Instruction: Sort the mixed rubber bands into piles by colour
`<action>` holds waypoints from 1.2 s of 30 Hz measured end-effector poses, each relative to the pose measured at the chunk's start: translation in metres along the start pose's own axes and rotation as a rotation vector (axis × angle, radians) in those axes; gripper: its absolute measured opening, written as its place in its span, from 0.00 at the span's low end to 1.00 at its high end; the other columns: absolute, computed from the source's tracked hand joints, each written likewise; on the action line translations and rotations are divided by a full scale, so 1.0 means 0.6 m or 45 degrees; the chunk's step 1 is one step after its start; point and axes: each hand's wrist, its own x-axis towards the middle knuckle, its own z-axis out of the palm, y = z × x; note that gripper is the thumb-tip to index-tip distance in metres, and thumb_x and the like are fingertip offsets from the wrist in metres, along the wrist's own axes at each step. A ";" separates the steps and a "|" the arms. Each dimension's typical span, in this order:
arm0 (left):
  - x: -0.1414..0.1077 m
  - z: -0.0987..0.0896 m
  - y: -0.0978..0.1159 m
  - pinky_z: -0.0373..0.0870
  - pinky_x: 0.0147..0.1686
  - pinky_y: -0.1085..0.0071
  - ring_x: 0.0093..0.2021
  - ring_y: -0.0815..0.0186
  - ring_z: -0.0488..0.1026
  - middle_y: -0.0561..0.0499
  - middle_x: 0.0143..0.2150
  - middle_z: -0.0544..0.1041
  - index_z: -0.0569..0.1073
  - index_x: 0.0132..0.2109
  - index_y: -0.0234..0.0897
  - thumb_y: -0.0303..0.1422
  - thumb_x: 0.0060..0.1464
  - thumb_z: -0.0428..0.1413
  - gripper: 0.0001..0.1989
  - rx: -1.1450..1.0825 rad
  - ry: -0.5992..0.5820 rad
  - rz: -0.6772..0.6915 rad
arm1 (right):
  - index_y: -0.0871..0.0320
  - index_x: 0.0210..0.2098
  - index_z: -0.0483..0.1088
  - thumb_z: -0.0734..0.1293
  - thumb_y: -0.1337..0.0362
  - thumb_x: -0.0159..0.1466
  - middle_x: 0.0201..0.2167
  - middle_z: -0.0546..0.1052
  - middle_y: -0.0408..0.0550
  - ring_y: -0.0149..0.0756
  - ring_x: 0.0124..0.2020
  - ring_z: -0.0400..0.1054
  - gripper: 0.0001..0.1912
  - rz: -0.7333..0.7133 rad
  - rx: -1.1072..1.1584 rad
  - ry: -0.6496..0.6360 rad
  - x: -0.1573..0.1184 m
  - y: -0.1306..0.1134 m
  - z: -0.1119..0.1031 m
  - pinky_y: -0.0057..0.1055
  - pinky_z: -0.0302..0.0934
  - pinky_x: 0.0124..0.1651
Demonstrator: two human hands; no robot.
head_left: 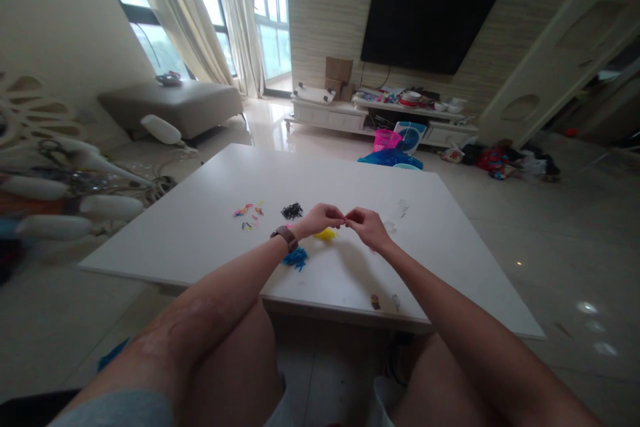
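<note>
Yellow pile, below 2 hands

Spread across a white table

Bears a yellow pile near its middle. From there, carries a black pile at ten o'clock, mixed bright bits at nine, a blue pile at eight, clear pieces at two, a small brown object at five.

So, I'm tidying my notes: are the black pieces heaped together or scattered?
Heaped together: the black pieces overlap in one clump on the white table, whereas the multicoloured pieces to their left lie scattered.
</note>
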 end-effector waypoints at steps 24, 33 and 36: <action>0.020 -0.076 -0.079 0.73 0.35 0.70 0.28 0.67 0.75 0.45 0.28 0.81 0.82 0.33 0.30 0.28 0.44 0.68 0.07 0.156 0.589 -0.320 | 0.59 0.29 0.76 0.71 0.68 0.56 0.26 0.81 0.47 0.34 0.29 0.76 0.01 0.424 0.073 0.164 0.075 0.097 0.097 0.27 0.67 0.35; 0.032 -0.069 -0.080 0.74 0.40 0.71 0.36 0.64 0.79 0.43 0.36 0.84 0.83 0.41 0.29 0.28 0.50 0.65 0.11 0.277 0.533 -0.355 | 0.59 0.36 0.79 0.68 0.71 0.58 0.30 0.82 0.45 0.33 0.32 0.76 0.09 0.421 0.073 0.093 0.082 0.086 0.096 0.28 0.67 0.41; 0.029 -0.081 -0.062 0.74 0.41 0.70 0.37 0.63 0.79 0.43 0.35 0.83 0.83 0.42 0.29 0.27 0.50 0.63 0.11 0.394 0.552 -0.360 | 0.62 0.39 0.78 0.66 0.70 0.62 0.31 0.82 0.47 0.33 0.34 0.74 0.09 0.359 0.074 0.131 0.076 0.056 0.061 0.30 0.67 0.42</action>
